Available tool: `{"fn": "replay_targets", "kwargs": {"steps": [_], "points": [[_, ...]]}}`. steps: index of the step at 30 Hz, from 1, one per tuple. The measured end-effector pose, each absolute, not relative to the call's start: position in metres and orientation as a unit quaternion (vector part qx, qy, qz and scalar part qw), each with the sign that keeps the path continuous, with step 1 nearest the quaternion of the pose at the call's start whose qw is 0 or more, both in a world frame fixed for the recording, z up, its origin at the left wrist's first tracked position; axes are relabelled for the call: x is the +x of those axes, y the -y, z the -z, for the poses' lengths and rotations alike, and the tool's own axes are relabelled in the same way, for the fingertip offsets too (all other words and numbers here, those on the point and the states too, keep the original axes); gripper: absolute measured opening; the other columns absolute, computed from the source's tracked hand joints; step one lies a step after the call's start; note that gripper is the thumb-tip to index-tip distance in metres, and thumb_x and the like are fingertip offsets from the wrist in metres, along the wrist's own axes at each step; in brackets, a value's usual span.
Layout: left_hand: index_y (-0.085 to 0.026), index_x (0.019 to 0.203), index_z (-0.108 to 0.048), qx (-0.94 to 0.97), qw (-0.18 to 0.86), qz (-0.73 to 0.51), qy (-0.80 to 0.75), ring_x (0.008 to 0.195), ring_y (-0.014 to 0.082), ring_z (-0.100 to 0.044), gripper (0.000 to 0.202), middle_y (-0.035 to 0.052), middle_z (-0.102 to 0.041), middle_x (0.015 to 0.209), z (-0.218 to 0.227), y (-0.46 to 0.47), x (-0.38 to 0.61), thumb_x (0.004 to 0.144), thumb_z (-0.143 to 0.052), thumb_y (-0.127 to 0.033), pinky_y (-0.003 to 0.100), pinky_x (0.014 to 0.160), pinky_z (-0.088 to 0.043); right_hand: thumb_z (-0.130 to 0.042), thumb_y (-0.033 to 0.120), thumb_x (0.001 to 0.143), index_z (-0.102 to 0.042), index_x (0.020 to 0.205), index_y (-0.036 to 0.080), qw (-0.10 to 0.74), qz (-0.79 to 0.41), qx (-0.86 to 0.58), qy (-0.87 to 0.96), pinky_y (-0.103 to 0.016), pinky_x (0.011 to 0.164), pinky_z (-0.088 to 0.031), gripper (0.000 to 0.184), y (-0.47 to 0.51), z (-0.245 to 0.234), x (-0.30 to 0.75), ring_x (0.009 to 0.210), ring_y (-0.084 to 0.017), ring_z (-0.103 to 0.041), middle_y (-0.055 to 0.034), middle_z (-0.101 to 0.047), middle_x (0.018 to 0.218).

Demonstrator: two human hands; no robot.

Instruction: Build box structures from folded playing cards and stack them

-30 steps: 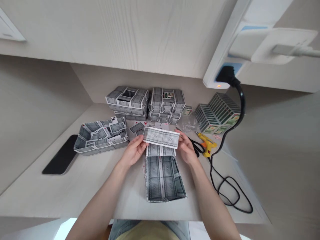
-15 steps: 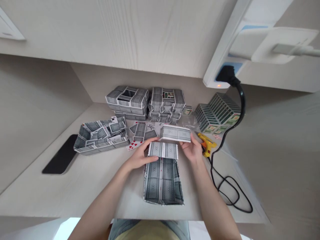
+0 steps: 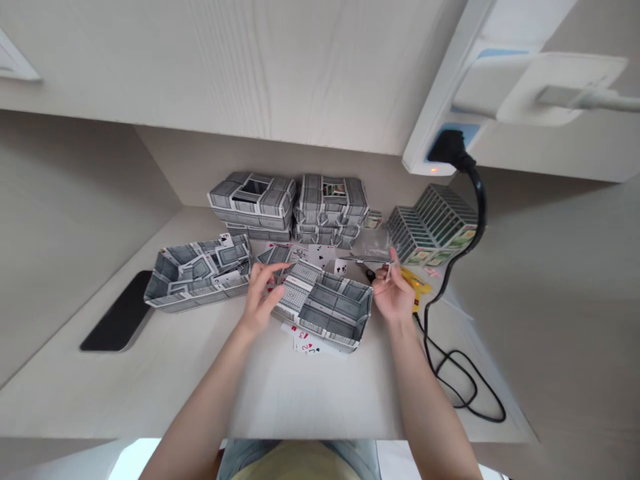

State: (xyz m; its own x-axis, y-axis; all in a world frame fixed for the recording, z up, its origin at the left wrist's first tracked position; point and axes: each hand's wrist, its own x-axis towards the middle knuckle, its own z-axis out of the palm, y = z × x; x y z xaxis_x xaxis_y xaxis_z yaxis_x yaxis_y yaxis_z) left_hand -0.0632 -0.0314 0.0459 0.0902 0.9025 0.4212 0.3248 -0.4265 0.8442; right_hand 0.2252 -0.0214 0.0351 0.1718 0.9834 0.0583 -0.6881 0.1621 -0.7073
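A shallow tray folded from grey-backed playing cards (image 3: 327, 307) lies slantwise on the white desk (image 3: 310, 400) in front of me. My left hand (image 3: 261, 297) has its fingers spread and touches the tray's left end. My right hand (image 3: 393, 293) hovers just right of the tray. Its thumb and forefinger pinch a thin card strip (image 3: 367, 259), seen edge-on and blurred. Loose face-up cards (image 3: 310, 345) stick out from under the tray's near side.
Two stacks of finished card trays (image 3: 253, 203) (image 3: 331, 203) stand at the back, with another open tray (image 3: 197, 273) at left. A black phone (image 3: 117, 320) lies far left. A yellow glue gun (image 3: 416, 283), its black cable (image 3: 453, 373) and fanned card packs (image 3: 435, 223) are at right.
The long folded card tray has been turned from lengthwise to slantwise and lifted off loose cards. My right hand carried the card strip off to the right. My left hand shifted to the tray's left end.
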Motion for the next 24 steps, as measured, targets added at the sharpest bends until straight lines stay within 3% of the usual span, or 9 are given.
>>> {"fn": "replay_targets", "kwargs": {"steps": [3,5,8,10,13,15,19,22,24], "points": [[-0.022,0.115,-0.058,0.669,0.339,-0.531,-0.394,0.109,0.0260,-0.043,0.049,0.0089,-0.049,0.116,-0.046,0.028,-0.064,0.082,-0.038,-0.052,0.038,0.097,-0.032,-0.059,0.022,0.073,-0.060,0.100,0.034,0.713,-0.578,-0.279,0.282,-0.027,0.074,-0.052,0.029,0.023,-0.036,0.225,0.071,-0.009,-0.061,0.0076,-0.065,0.074],[-0.023,0.117,-0.058,0.684,0.389,-0.502,-0.360,0.119,0.0268,-0.038,0.048,0.0075,-0.046,0.127,-0.048,0.026,-0.063,0.084,-0.035,-0.049,0.038,0.103,-0.026,-0.061,0.024,0.072,-0.062,0.091,0.033,0.718,-0.575,-0.268,0.285,-0.035,0.089,-0.047,0.022,0.025,-0.038,0.224,0.077,-0.010,-0.061,0.0082,-0.066,0.074],[-0.024,0.110,-0.064,0.706,0.424,-0.437,-0.361,0.120,0.0254,-0.040,0.045,0.0054,-0.048,0.128,-0.050,0.024,-0.065,0.087,-0.031,-0.045,0.037,0.104,-0.023,-0.063,0.023,0.070,-0.061,0.083,0.032,0.720,-0.582,-0.248,0.286,-0.045,0.096,-0.040,0.016,0.025,-0.040,0.222,0.080,-0.013,-0.061,0.0084,-0.066,0.071],[-0.023,0.103,-0.067,0.691,0.419,-0.442,-0.390,0.110,0.0236,-0.047,0.043,0.0063,-0.054,0.116,-0.048,0.022,-0.068,0.088,-0.032,-0.043,0.037,0.101,-0.029,-0.063,0.021,0.069,-0.060,0.082,0.031,0.716,-0.585,-0.255,0.282,-0.047,0.090,-0.044,0.017,0.025,-0.040,0.221,0.078,-0.014,-0.061,0.0074,-0.066,0.072],[-0.021,0.098,-0.068,0.638,0.403,-0.492,-0.435,0.097,0.0216,-0.054,0.035,0.0062,-0.060,0.099,-0.045,0.019,-0.069,0.084,-0.043,-0.040,0.036,0.093,-0.036,-0.065,0.018,0.067,-0.059,0.080,0.028,0.715,-0.583,-0.274,0.272,-0.037,0.072,-0.051,0.017,0.022,-0.038,0.223,0.071,-0.014,-0.061,0.0051,-0.065,0.073],[-0.021,0.103,-0.066,0.604,0.424,-0.517,-0.435,0.102,0.0227,-0.053,0.031,0.0061,-0.060,0.106,-0.043,0.018,-0.067,0.079,-0.052,-0.036,0.035,0.092,-0.038,-0.066,0.021,0.066,-0.058,0.079,0.026,0.716,-0.582,-0.276,0.268,-0.029,0.061,-0.050,0.016,0.020,-0.035,0.226,0.066,-0.013,-0.060,0.0044,-0.062,0.070],[-0.024,0.124,-0.051,0.580,0.547,-0.493,-0.349,0.122,0.0256,-0.041,0.053,0.0036,-0.045,0.135,-0.044,0.019,-0.058,0.072,-0.056,-0.027,0.037,0.100,-0.031,-0.067,0.026,0.068,-0.055,0.077,0.024,0.704,-0.579,-0.297,0.285,-0.019,0.041,-0.038,0.015,0.018,-0.032,0.228,0.044,-0.007,-0.047,0.0067,-0.051,0.057],[-0.024,0.113,-0.060,0.599,0.578,-0.440,-0.336,0.128,0.0277,-0.033,0.045,0.0009,-0.040,0.139,-0.044,0.020,-0.054,0.068,-0.055,-0.022,0.038,0.104,-0.025,-0.066,0.028,0.069,-0.052,0.074,0.023,0.686,-0.560,-0.340,0.317,-0.019,0.032,-0.024,0.016,0.020,-0.034,0.223,0.033,-0.005,-0.026,0.0097,-0.035,0.047],[-0.022,0.099,-0.065,0.607,0.578,-0.424,-0.343,0.128,0.0287,-0.032,0.033,0.0013,-0.042,0.138,-0.044,0.020,-0.053,0.068,-0.054,-0.023,0.040,0.104,-0.024,-0.066,0.030,0.069,-0.050,0.073,0.023,0.681,-0.541,-0.364,0.334,-0.020,0.033,-0.021,0.018,0.021,-0.035,0.220,0.033,-0.005,-0.023,0.0099,-0.032,0.047]]}}
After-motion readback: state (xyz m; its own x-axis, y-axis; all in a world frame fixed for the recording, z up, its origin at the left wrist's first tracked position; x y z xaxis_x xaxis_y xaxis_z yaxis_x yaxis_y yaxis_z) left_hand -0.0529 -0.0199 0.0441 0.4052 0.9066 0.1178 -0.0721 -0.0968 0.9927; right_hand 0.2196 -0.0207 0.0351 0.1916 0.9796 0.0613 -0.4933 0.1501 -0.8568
